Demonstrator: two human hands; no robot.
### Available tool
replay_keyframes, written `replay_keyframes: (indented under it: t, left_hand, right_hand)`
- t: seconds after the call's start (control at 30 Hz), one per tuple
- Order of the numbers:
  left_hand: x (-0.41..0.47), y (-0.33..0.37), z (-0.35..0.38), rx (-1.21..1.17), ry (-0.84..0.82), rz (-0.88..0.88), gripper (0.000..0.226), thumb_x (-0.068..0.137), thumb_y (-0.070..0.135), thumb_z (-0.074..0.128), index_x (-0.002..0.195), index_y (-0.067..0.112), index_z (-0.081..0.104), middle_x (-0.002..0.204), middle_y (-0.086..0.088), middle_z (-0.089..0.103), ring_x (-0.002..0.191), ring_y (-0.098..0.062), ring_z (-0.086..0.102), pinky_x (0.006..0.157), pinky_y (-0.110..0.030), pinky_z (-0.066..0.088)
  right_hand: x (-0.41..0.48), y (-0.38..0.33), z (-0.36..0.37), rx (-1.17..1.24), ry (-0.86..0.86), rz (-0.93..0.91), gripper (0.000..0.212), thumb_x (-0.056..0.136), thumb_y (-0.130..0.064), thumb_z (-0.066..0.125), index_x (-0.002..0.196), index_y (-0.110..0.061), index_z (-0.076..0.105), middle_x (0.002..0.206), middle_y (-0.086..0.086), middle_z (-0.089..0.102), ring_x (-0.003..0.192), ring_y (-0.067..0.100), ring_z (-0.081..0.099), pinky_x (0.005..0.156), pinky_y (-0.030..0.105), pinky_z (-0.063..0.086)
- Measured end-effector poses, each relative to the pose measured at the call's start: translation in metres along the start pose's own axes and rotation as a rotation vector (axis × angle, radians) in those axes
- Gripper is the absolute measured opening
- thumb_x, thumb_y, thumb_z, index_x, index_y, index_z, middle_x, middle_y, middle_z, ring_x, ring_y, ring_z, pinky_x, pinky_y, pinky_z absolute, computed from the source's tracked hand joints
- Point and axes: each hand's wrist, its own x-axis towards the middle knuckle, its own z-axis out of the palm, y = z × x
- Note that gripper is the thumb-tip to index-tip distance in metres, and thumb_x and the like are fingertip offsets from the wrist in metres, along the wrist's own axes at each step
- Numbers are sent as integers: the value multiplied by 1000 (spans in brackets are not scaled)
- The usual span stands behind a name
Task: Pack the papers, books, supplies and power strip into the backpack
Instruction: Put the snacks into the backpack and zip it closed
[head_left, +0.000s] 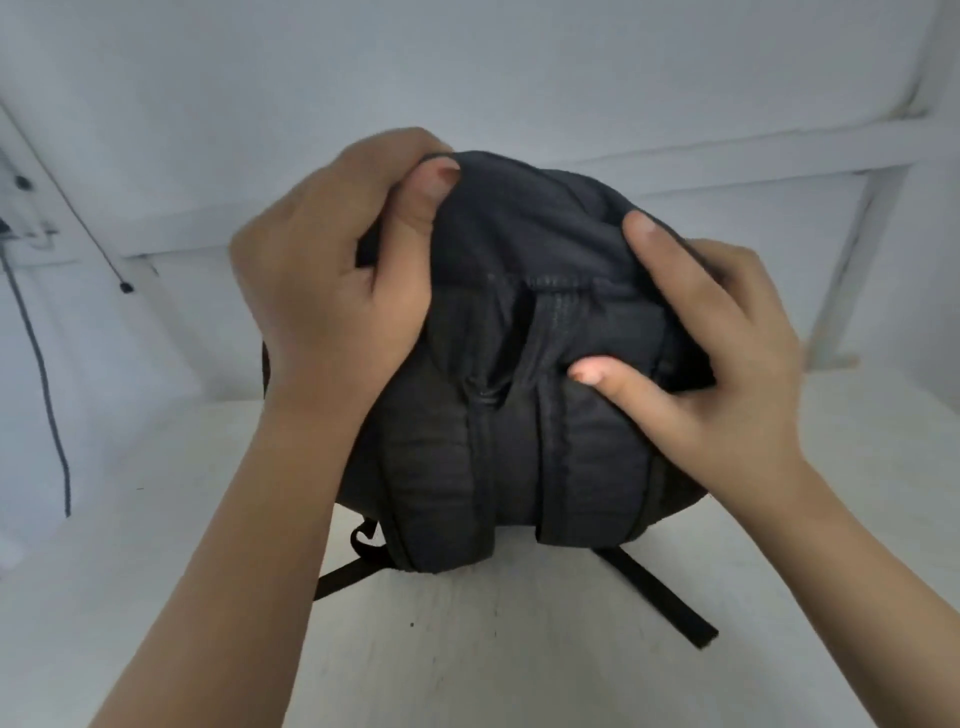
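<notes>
backpack (519, 374) stands upright on the white counter (493, 649), straps facing the camera. left hand (332, 270) pinches its top fabric; right hand (717, 353) clasps its upper right side. a hard tug could topple it or slip the grip.

Left hand (324, 270), right hand (724, 358): fingers curled.
</notes>
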Motion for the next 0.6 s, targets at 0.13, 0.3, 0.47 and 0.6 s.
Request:
replay_keyframes:
  t: [0.13,0.3,0.47,0.6]
  left_hand:
    - [28,-17,23,144,-195,-182,24,92,34,51,95,21,71,87,23,59,80,1,56,69,-16,42]
    - [7,-40,6,190,-322,-303,60,77,59,57,129,29,50,125,9,54,116,-5,47,97,-22,38]
    - [-62,-51,-16,-255,-476,-591,125,51,40,84,141,41,-4,149,5,25,136,-4,30,110,-27,33]
    - [-86,-62,-6,-284,-424,-659,124,60,30,83,144,31,-7,144,22,24,134,-2,33,108,-28,36]
  right_hand:
    - [27,18,19,0,-69,142,64,80,-49,67,136,-30,46,112,-8,46,105,17,52,94,25,41]
    - [47,42,39,13,-123,207,63,79,-55,65,137,-39,44,110,-10,46,106,12,48,91,23,41]
    - [60,61,55,76,-154,272,62,79,-56,64,136,-43,44,117,-9,49,113,9,47,93,18,37]
    - [54,72,56,207,-203,244,73,82,-53,60,146,-32,31,141,-3,42,132,5,34,109,22,30]
